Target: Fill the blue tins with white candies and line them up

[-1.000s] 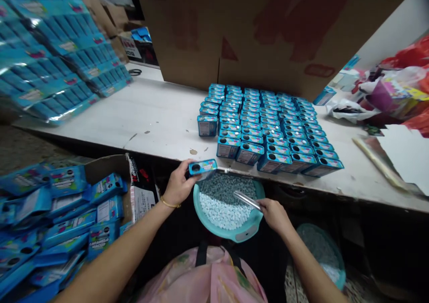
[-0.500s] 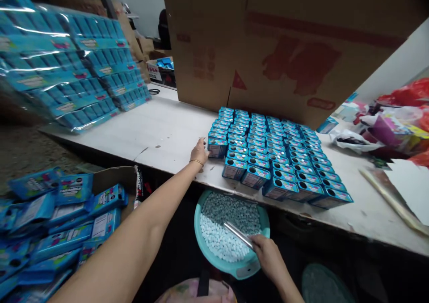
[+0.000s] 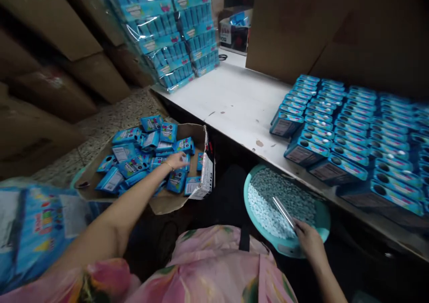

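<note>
In the head view my left hand [image 3: 176,160] is over a low cardboard carton [image 3: 170,204] at left, its fingers stretched over small blue candy packs [image 3: 131,163] and touching or just above one. My right hand [image 3: 309,237] grips a shiny metal tube [image 3: 284,212]. The tube slants over a turquoise basin [image 3: 247,195] filled with small pale blue pieces [image 3: 268,218], its far end at or in them. To the right, rows of upright blue packs [image 3: 350,144], with dark round spots on their tops, stand on the white table.
The white table [image 3: 231,102] has chipped edges. Plastic-wrapped stacks of blue packs [image 3: 170,39] stand on its far left. A large cardboard box [image 3: 284,30] rises behind the rows. Brown cartons [image 3: 43,21] are piled at left, and a blue printed bag [image 3: 36,231] lies lower left.
My view has turned left and down. My left hand has left the nearest pack at the left end of the rows and moved over the carton. My right hand still grips the tube at the basin.
</note>
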### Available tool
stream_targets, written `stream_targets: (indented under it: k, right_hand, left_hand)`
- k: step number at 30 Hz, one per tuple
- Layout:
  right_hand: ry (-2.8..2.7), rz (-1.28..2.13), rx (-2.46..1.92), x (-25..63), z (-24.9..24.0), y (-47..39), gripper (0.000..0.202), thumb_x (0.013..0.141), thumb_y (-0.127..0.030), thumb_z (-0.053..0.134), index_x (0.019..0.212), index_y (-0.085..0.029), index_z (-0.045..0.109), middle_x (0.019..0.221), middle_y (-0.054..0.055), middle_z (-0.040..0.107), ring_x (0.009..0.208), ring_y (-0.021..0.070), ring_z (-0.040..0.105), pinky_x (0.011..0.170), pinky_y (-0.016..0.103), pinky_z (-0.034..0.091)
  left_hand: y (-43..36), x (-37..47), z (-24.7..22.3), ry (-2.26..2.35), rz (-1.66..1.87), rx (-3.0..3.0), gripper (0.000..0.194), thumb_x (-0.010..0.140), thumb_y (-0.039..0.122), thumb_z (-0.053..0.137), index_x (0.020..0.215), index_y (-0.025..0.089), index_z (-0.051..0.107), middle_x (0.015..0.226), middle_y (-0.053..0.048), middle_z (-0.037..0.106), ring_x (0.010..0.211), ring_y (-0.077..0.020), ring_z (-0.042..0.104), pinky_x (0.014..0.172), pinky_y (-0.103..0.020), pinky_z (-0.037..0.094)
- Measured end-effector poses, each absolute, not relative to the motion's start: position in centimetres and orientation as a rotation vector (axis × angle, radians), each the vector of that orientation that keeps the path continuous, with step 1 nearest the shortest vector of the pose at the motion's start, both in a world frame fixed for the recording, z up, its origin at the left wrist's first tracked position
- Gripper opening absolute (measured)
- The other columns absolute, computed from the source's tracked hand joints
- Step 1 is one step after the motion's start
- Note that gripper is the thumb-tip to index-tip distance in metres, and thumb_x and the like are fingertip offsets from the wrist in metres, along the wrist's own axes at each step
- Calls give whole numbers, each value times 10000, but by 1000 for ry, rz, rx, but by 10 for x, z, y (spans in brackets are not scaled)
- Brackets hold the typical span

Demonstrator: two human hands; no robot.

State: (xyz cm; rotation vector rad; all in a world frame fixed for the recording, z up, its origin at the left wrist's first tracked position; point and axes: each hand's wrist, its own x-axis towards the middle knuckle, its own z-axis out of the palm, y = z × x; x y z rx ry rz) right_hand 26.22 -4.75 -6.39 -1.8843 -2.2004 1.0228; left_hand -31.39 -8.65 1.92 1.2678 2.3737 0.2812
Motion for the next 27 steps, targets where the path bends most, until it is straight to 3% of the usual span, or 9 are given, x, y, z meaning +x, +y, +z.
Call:
stream_targets:
  k: [2,4,11,14,19,22,24,27]
  right_hand:
    - [-2197,1013,-1856,258,-65,-48,474,727,-362,362,1042,-119,619,1028,120,627,962,233,563,843,313,414]
    - [-2195,1002,-1839,255,-63,-48,464,723,-366,372,1034,-134,626,1020,109,632,955,227,569,838,313,419]
    - [-2274,1019,-1888,259,-61,-42,412,716,-345,401,1013,-193,643,991,66,651,952,227,576,810,305,435]
    - [-2336,994,-1895,264,-67,-39,419,740,-339,388,1043,-172,626,1029,78,634,971,224,565,825,297,425]
    - [-2514,777,-1933,262,-55,-38,395,786,-216,336,1081,-155,591,1082,86,601,975,202,552,824,265,403]
    - [-2595,431,-1979,259,-31,-38,427,770,-88,313,1119,-150,551,1041,103,596,934,192,545,767,258,399]
    - [-2605,270,-2033,256,-16,-34,413,776,-63,315,1106,-147,549,1024,115,587,917,188,532,738,254,391]
    - [-2645,207,-2092,250,-6,-26,333,811,-88,320,1006,-127,587,1000,135,577,898,184,521,733,253,380]
  left_hand:
    - [-113,-309,-2,2274,155,1314,566,331,254,731,870,175,575,872,-50,605,831,-237,568,731,-302,437]
    - [-131,-306,-17,2239,13,1381,680,262,200,738,920,185,566,994,-86,573,933,-275,533,773,-323,421]
    - [-156,-324,-10,2163,-25,1455,420,358,260,718,753,201,590,1000,-70,549,940,-270,514,820,-345,399]
    - [-172,-319,1,2115,76,1445,389,444,289,679,814,215,582,954,-37,581,914,-247,530,822,-346,403]
    - [-185,-299,32,2272,482,1375,599,601,441,577,1137,207,445,1042,-55,574,974,-232,530,835,-361,421]
    - [-174,-280,66,2376,639,1416,581,614,502,564,1112,218,471,1068,-58,566,1013,-253,515,836,-390,431]
    - [-161,-258,88,2356,644,1491,550,618,510,568,1087,240,474,984,-35,588,908,-247,560,758,-389,472]
    - [-143,-208,111,2313,562,1732,667,613,492,576,1196,257,353,886,-26,574,756,-241,581,637,-382,495]
